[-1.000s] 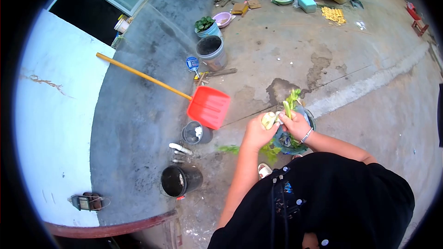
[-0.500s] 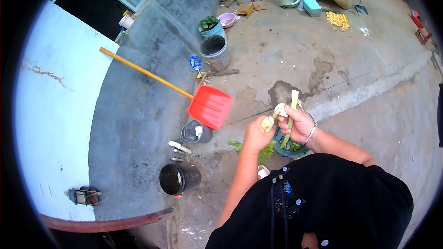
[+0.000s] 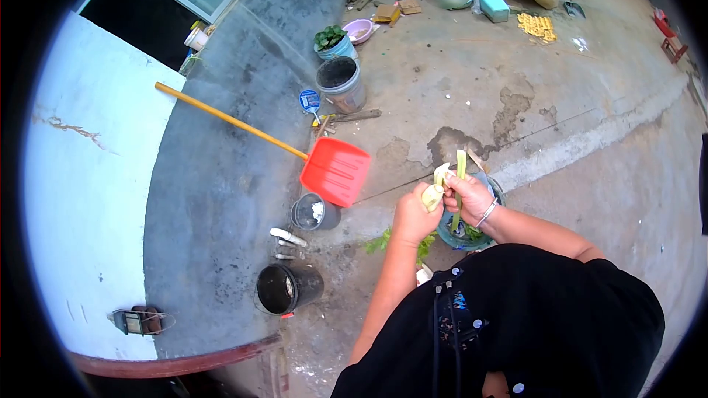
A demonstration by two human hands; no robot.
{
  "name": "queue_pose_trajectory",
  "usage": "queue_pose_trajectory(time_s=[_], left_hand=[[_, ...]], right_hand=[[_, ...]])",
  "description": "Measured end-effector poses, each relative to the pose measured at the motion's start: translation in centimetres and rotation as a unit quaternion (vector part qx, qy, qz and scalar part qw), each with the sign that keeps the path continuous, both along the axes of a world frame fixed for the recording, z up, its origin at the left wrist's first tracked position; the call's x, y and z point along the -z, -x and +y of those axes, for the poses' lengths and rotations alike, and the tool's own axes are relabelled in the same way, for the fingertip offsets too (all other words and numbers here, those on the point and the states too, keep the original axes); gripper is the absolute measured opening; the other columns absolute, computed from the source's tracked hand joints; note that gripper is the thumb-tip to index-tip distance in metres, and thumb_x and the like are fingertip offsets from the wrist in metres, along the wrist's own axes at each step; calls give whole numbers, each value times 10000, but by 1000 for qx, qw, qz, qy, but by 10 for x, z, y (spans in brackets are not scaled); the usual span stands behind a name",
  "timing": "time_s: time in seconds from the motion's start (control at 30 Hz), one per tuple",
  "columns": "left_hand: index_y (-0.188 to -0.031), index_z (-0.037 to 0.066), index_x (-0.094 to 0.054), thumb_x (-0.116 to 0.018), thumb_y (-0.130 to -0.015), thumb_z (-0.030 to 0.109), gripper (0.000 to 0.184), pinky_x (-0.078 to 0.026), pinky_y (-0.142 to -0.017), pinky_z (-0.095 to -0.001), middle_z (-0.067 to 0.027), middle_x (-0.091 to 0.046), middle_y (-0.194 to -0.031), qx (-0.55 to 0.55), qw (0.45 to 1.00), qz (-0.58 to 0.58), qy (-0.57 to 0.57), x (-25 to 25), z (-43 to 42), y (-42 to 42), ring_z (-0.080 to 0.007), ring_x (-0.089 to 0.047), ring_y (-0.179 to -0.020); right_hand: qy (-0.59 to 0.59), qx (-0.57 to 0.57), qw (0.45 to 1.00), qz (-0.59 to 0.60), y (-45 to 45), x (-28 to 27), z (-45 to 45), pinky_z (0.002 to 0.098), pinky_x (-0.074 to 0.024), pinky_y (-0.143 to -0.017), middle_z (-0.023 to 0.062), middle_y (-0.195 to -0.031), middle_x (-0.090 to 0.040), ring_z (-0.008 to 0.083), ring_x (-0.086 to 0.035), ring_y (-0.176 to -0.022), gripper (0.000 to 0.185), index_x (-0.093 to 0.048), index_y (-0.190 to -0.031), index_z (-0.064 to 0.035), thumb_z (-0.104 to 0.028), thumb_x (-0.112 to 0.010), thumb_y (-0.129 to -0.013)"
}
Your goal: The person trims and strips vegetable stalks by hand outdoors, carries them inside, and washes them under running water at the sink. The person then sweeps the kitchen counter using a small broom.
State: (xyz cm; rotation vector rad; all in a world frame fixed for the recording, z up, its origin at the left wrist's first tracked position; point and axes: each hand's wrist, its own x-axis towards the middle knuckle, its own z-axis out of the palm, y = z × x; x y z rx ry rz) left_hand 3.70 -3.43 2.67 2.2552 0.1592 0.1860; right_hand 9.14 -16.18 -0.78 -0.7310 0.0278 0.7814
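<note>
The left hand [image 3: 413, 215] is closed around one celery bunch [image 3: 433, 197], which is in front of the body. Its pale base points to the upper right of the view, and its long axis slants down to the lower left, where the leaves hang.

The right hand [image 3: 474, 197], just beside, grips one loose green stalk [image 3: 461, 167]. This stalk is nearly upright in the view, with its cut end up. One pale piece [image 3: 442, 174] is between the two hands; I cannot tell if it is joined to the bunch.

Beneath the right hand is one tub [image 3: 472, 245] with some greens inside. Farther to the left are one red scoop [image 3: 338, 171] with a yellow handle and two dark buckets, the small bucket [image 3: 330, 218] and the black bucket [image 3: 308, 284].
</note>
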Motion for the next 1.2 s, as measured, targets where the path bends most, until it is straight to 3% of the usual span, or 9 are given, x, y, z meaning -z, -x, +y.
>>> queue_pose_trajectory(time_s=[0.27,0.3,0.33,0.4,0.47,0.73,0.9,1.1,1.2], left_hand=[[-796,20,-553,-630,-674,61,150,-474,-581,-316,-149,-604,-694,-4,1000,-1,-11,7,6,-9,-245,-612,-630],[-809,34,-557,-638,-671,101,172,-474,-583,-349,-171,-600,-701,-9,1000,-11,-7,3,10,-13,-298,-605,-660],[-821,48,-561,-645,-669,140,197,-474,-585,-382,-192,-596,-708,-14,1000,-22,-2,-1,13,-17,-351,-597,-691],[-835,41,-568,-650,-659,119,210,-477,-594,-374,-191,-601,-721,6,1000,-4,9,-2,15,-20,-340,-604,-696],[-859,10,-580,-656,-657,56,221,-476,-589,-307,-127,-614,-698,1,999,35,-10,-3,18,-22,-185,-608,-639],[-958,29,-593,-690,-690,80,290,-478,-668,-261,-73,-629,-797,-38,997,-5,69,13,38,-19,-111,-586,-745],[-924,30,-599,-701,-687,90,264,-472,-650,-248,-56,-624,-777,36,994,-29,97,-6,31,-28,-90,-573,-723],[-761,22,-578,-695,-679,135,182,-455,-552,-297,-97,-593,-647,31,999,8,-7,-12,20,-31,-163,-573,-581],[-779,31,-578,-671,-666,168,200,-465,-566,-367,-171,-595,-685,24,999,24,4,-16,20,-31,-332,-590,-632]], right_hand=[[21,2,999,-41,9,21,1,213,-313,-452,3,-626,-467,87,-412,-503,166,-497,-749,-78,-209,-510,-850],[134,-21,983,-125,18,16,-1,211,-332,-466,3,-621,-484,85,-430,-507,179,-508,-754,-66,-219,-520,-846],[58,-43,993,-91,30,22,3,205,-348,-468,0,-631,-501,77,-445,-508,183,-527,-769,-60,-228,-530,-843],[107,-26,986,-122,33,18,6,203,-346,-456,-8,-625,-500,70,-441,-501,166,-535,-779,-63,-217,-525,-841],[126,41,982,-135,24,6,5,199,-335,-446,-12,-622,-496,63,-436,-497,142,-541,-791,-69,-202,-519,-837],[223,98,948,-204,-5,-20,-7,203,-351,-495,-25,-641,-505,58,-431,-529,149,-561,-796,-49,-193,-561,-833],[350,100,840,-402,-7,-1,-7,303,-414,-589,75,-680,-529,187,-495,-616,130,-564,-786,-13,-142,-582,-789],[370,85,784,-490,-10,-9,-9,341,-425,-618,123,-704,-521,289,-520,-677,95,-563,-791,-34,-122,-581,-761],[378,59,757,-529,-9,-11,-10,342,-431,-635,121,-731,-525,294,-523,-693,99,-568,-804,-42,-131,-584,-764]])
